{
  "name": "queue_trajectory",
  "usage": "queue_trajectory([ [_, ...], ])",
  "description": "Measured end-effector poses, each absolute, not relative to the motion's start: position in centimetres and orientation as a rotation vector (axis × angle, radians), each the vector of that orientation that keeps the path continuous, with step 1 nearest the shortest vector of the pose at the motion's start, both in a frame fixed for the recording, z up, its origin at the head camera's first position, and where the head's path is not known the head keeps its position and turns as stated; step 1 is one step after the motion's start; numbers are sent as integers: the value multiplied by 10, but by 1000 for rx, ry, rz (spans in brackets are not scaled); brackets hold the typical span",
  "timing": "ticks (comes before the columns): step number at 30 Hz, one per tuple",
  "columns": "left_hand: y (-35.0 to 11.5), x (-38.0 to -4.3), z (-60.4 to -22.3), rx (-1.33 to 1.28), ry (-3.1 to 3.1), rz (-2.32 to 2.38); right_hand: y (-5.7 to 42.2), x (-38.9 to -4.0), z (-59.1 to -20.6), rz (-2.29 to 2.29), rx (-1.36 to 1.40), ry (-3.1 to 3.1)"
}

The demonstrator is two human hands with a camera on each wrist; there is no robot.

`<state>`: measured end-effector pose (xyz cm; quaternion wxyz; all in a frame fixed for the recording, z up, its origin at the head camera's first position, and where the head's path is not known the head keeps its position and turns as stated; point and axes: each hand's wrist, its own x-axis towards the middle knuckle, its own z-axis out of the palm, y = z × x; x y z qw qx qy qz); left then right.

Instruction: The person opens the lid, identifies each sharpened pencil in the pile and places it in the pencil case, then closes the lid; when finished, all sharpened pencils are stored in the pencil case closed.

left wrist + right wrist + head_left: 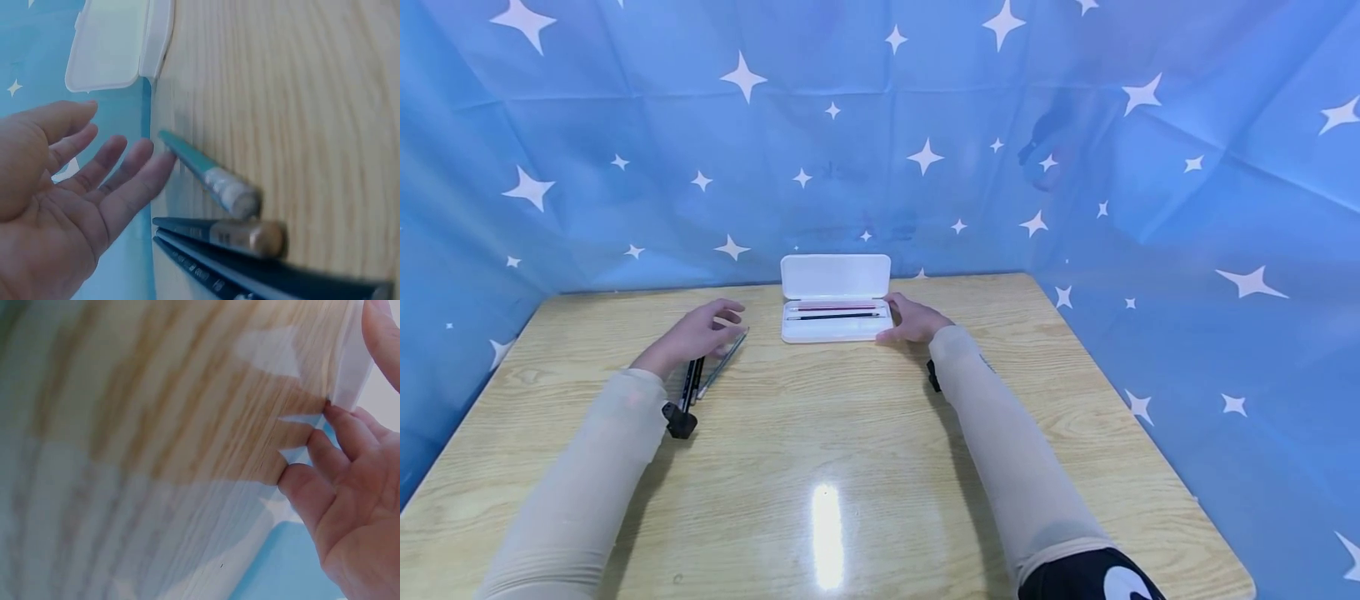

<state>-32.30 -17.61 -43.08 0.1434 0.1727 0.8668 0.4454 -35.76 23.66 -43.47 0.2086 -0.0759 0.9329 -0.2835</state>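
Both arms reach forward, left fingers loosely bent, right fingers curved.

The case by the right hand looks smooth plastic. Beneath it the tabletop gleams, wood-grained — and the green pencil beside the left hand looks smooth.

One case, perhaps six pencils

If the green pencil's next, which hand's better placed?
Left, I'd say: the left hand is empty, close beside the green pencil, while the right hand is farther away, holding the right end of the white case.
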Motion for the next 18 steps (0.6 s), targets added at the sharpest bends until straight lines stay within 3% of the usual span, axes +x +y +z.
queue_trajectory([
  [7,-176,-323,-432,471,2490,1299,236,-357,-434,-784,-221,2591],
  [18,-166,-310,-422,467,2502,837,238,-356,-433,-774,-283,2591],
])
